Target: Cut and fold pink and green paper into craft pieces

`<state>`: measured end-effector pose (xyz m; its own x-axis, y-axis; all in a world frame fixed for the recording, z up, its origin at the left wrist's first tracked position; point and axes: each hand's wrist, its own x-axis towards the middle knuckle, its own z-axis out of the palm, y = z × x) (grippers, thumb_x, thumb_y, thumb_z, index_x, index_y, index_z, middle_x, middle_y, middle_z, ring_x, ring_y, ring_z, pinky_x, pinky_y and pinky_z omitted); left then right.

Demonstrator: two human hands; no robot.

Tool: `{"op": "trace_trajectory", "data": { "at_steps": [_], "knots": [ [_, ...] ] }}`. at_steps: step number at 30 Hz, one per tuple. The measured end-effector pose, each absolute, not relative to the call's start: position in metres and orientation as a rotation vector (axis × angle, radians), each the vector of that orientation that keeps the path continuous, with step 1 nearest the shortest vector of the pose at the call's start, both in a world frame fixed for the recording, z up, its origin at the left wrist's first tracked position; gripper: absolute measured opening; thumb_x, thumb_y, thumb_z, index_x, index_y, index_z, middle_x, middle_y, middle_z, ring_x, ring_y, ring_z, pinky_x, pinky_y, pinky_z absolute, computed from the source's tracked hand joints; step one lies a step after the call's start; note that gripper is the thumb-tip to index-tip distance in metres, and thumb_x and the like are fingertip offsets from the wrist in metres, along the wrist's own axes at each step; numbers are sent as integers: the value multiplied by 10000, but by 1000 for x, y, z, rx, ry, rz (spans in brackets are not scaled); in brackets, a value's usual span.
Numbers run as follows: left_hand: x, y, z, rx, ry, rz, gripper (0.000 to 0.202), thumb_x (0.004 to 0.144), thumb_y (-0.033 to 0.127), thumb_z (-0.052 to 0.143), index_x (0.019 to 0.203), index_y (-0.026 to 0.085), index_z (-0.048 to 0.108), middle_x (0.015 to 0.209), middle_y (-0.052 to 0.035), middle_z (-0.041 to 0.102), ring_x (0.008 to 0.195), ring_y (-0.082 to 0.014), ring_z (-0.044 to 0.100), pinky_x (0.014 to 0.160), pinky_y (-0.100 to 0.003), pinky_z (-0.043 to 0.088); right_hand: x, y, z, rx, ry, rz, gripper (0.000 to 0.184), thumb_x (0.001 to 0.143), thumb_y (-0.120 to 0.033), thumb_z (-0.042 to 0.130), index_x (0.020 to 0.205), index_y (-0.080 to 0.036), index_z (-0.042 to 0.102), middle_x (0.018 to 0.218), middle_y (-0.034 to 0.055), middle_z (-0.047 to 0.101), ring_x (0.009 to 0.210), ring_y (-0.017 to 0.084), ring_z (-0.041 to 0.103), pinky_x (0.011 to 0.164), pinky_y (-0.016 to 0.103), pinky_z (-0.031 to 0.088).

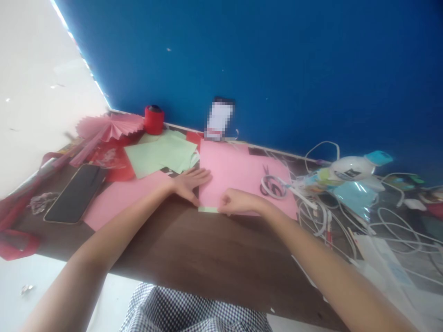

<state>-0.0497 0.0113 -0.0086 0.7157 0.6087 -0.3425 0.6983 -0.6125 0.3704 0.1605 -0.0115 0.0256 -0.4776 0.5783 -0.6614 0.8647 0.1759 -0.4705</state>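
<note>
A sheet of pink paper [228, 173] lies on the brown table. A narrow pale green strip [207, 210] shows along its near edge. My left hand [190, 183] is open, its fingers spread by the sheet's left side and the thumb reaching toward the strip's left end. Curled closed, my right hand [238, 201] rests on the sheet's near edge at the right end of the strip. What its fingers hold, if anything, is hidden. Scissors [272, 188] lie on the pink paper, partly under a coil of white cable [266, 184].
Green sheets [161, 152], another pink sheet [117, 200], a dark phone [76, 193] and a pleated pink paper fan [109, 127] lie to the left. A red roll [154, 121] stands behind. A lit phone [219, 120] leans on the blue wall. Tangled cables [325, 216] and a white bottle [353, 168] crowd the right.
</note>
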Motion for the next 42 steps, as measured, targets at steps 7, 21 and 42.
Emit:
{"op": "trace_trajectory", "data": {
  "at_steps": [7, 21, 42],
  "knots": [
    [-42, 2, -17, 2492, 1084, -206, 1082, 635, 772, 367, 1417, 143, -35, 1468, -84, -112, 1348, -285, -102, 1083, -431, -61, 159, -11, 28, 1387, 2112, -1191, 191, 614, -323, 551, 556, -147, 596, 595, 32, 650, 543, 134, 559, 511, 215, 394],
    [-42, 0, -19, 2516, 1064, -220, 1156, 589, 796, 405, 1412, 143, -78, 1470, -94, -119, 1348, -303, -96, 1079, -435, -74, 163, -4, 27, 1300, 2116, -1234, 241, 635, -345, 550, 611, -136, 667, 632, 37, 674, 569, 133, 558, 557, 211, 400],
    [-43, 3, -11, 2471, 1031, -270, 1155, 590, 784, 427, 1411, 148, -80, 1470, -100, -114, 1343, -310, -105, 1075, -447, -77, 164, -7, 26, 1330, 2121, -1288, 201, 613, -325, 581, 570, -138, 643, 613, 32, 674, 587, 137, 575, 553, 205, 401]
  ]
}}
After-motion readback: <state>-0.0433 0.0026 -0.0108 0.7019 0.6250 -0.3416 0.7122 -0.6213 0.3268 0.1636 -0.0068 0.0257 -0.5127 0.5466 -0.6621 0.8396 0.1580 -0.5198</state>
